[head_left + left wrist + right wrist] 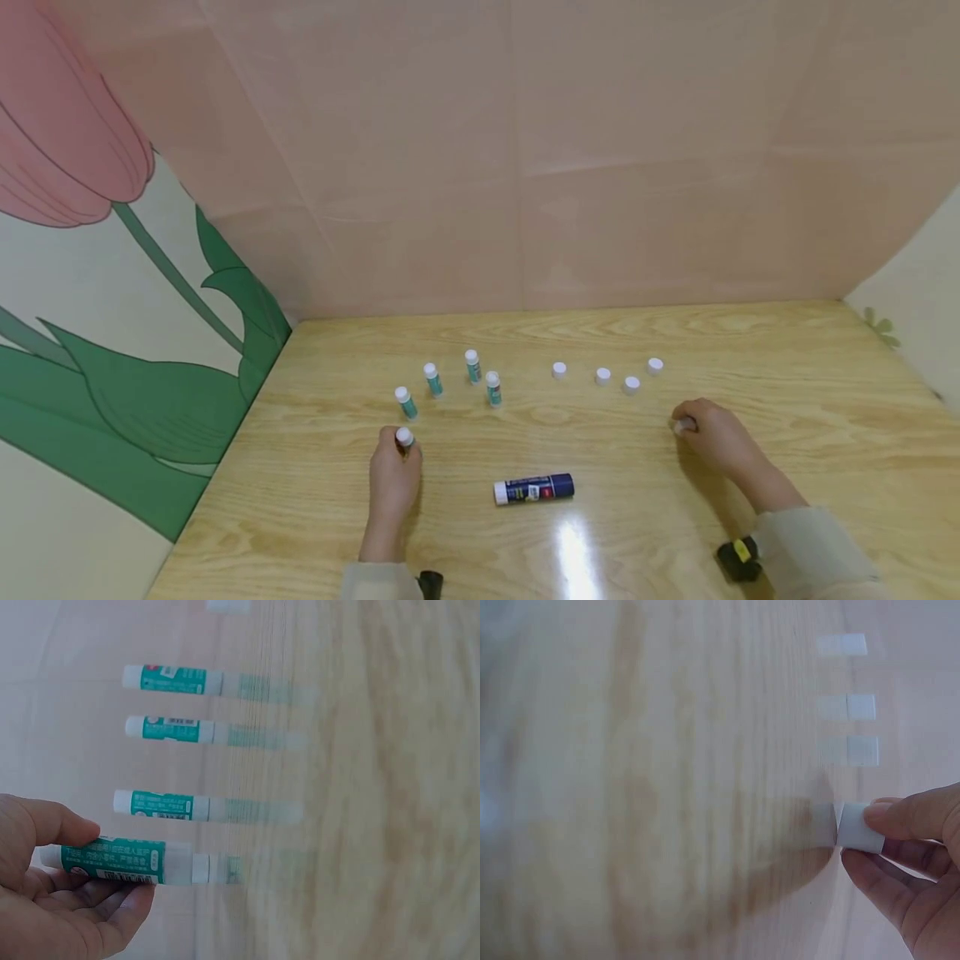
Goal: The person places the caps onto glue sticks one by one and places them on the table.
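In the head view my left hand (395, 483) grips a small glue stick (406, 437) at the near end of a group of upright teal-and-white glue sticks. The left wrist view shows the left hand (56, 892) with thumb and fingers round the teal label of this glue stick (112, 860), its end close to the table. On the right, my right hand (723, 442) pinches a white cap (685, 426). Seen from the right wrist, the right hand (919, 862) holds the cap (861, 827) slightly tilted, its lower edge at the tabletop.
A large dark blue glue stick (534, 489) lies on its side on the wooden table (480, 550) between my hands. Several white caps (603, 377) stand at the right of centre. Behind the table hangs a pinkish-brown cloth (517, 167).
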A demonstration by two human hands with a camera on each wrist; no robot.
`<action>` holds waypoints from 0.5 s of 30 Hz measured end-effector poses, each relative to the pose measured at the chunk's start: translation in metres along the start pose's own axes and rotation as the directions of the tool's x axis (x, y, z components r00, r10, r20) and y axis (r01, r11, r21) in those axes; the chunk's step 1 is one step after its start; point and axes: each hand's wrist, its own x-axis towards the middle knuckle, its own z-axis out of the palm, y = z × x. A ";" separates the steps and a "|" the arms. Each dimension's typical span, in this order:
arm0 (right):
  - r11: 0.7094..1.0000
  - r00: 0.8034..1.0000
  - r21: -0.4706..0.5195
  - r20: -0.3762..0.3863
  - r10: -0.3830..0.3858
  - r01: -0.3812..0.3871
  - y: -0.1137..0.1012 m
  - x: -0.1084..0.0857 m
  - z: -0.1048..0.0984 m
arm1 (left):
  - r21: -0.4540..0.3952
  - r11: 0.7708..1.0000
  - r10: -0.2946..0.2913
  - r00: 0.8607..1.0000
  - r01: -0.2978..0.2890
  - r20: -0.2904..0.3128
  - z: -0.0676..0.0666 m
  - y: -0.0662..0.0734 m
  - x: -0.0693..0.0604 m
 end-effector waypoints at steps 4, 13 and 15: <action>0.999 1.000 0.031 0.004 0.015 -0.015 -0.003 -0.003 0.001 | -0.006 1.000 0.002 1.000 -0.002 0.014 0.001 0.001 -0.001; 0.998 0.997 0.064 -0.071 -0.023 0.028 -0.015 -0.006 0.005 | -0.014 1.000 -0.005 0.998 0.006 0.062 0.001 0.003 -0.003; 0.997 0.997 0.074 -0.072 -0.021 0.026 -0.016 -0.006 0.007 | -0.007 1.000 -0.002 0.998 0.002 0.069 0.000 0.003 -0.004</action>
